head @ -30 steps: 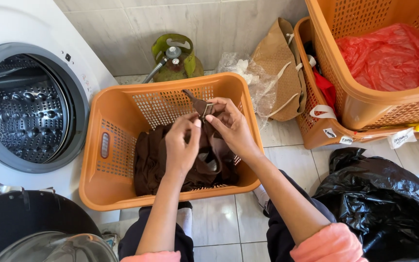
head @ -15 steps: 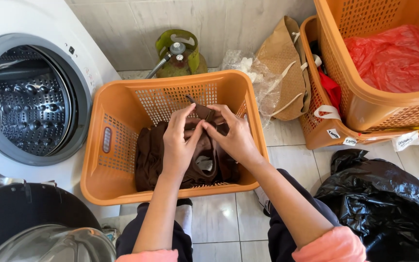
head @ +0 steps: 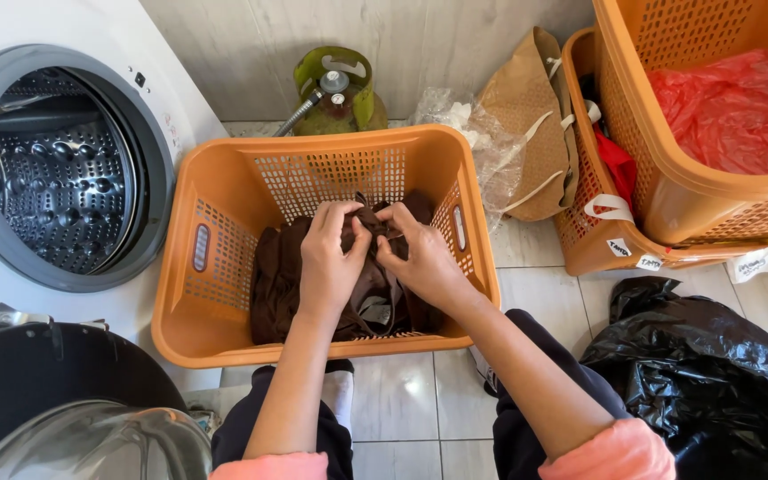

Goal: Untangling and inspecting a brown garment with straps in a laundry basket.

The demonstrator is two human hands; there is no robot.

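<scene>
An orange perforated laundry basket stands on the tiled floor in front of me. A dark brown garment lies bunched in its bottom. My left hand and my right hand are both down inside the basket, fingers pinched on the upper folds of the brown cloth, nearly touching each other. The garment's strap and buckle are hidden under my fingers.
A front-loading washing machine with its door open stands at the left. Behind are a green gas cylinder and a brown paper bag. Stacked orange baskets with red cloth sit right, above a black plastic bag.
Both hands have dropped from above the basket down into it, lowering the brown strap piece onto the pile. The camera view has shifted slightly.
</scene>
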